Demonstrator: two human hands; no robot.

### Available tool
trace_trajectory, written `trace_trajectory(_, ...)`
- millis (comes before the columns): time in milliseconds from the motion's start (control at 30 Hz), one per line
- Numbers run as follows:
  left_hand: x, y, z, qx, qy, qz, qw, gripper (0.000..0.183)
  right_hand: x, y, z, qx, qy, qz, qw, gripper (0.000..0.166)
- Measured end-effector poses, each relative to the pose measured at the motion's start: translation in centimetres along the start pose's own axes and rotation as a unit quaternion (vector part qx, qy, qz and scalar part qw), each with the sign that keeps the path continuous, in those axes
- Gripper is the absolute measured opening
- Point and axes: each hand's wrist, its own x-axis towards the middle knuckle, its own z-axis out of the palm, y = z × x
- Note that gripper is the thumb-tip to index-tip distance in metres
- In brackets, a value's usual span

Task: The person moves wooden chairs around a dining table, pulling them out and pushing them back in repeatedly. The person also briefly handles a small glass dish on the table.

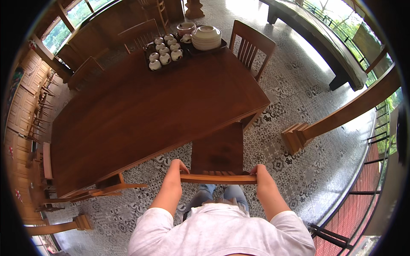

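Both of my hands are on the backrest of a wooden chair in front of me. My left hand grips the left end of its top rail, and my right hand the right end; the fingertips are partly hidden. The chair's dark seat faces the long side of a dark wooden table, its far part reaching the table's edge. On the table's far end, a tray carries several white cups. Beside it, another tray holds stacked white plates, an upturned bowl and a teapot.
Another wooden chair stands at the table's far right end, and one is at the near left. A wooden post rises from the patterned tile floor on the right. A long dark bench or table stands beyond, near a railing.
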Motion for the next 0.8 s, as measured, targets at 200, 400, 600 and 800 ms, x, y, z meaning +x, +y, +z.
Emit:
trace_trajectory(200, 5.9, -0.6, -0.9, -0.048, 0.032, 0.077, 0.995, 0.055, 1.6, 0.9, 0.1, -0.082, -0.002, -0.030, 0.996, 0.044)
trace_trajectory(400, 11.7, -2.9, 0.7, -0.296, 0.135, 0.041, 0.945, 0.043, 3.9, 1.5, 1.4, -0.043, 0.002, -0.108, 0.993, 0.031)
trace_trajectory(600, 8.5, -3.9, 3.3, -0.370, 0.170, 0.021, 0.913, 0.029, -8.7, 2.1, 3.8, 0.236, 0.081, -0.191, 0.949, 0.020)
trace_trajectory(800, 8.2, -5.1, 5.2, -0.352, 0.047, 0.047, 0.934, 0.031, -17.4, 0.2, 4.9, 0.416, 0.096, -0.227, 0.875, 0.020)
